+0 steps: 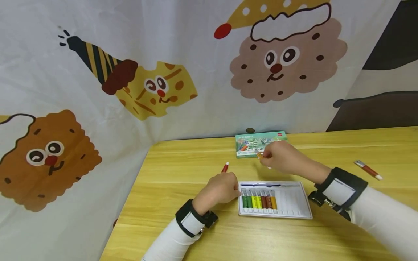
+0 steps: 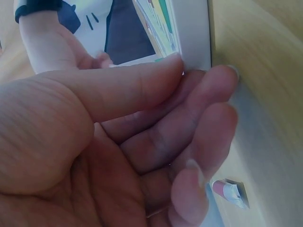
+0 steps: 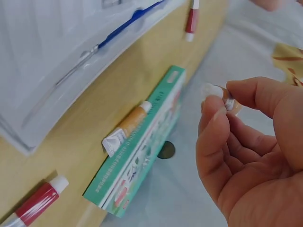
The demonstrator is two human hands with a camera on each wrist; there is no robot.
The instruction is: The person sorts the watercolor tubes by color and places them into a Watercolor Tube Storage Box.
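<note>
My right hand (image 1: 284, 156) is over the table at the front of a green paint box (image 1: 245, 153), pinching a small orange paint tube (image 3: 227, 98) between thumb and fingertips. Its white cap shows in the right wrist view. A second orange paint tube (image 3: 131, 124) lies beside the box; my right hand mostly hides it from the head view. My left hand (image 1: 219, 190) grips the left rim of a white plastic tray (image 1: 306, 208) between thumb and bent fingers. In the tray lie green, yellow, brown and orange tubes in a row, with a blue paintbrush (image 1: 261, 185) along the far side.
One red paint tube (image 1: 225, 167) lies just beyond my left hand. Another red tube (image 1: 369, 170) is on the wooden table (image 1: 183, 159) at the right. A white cloth with cartoon cookies (image 1: 202, 119) hangs behind the table.
</note>
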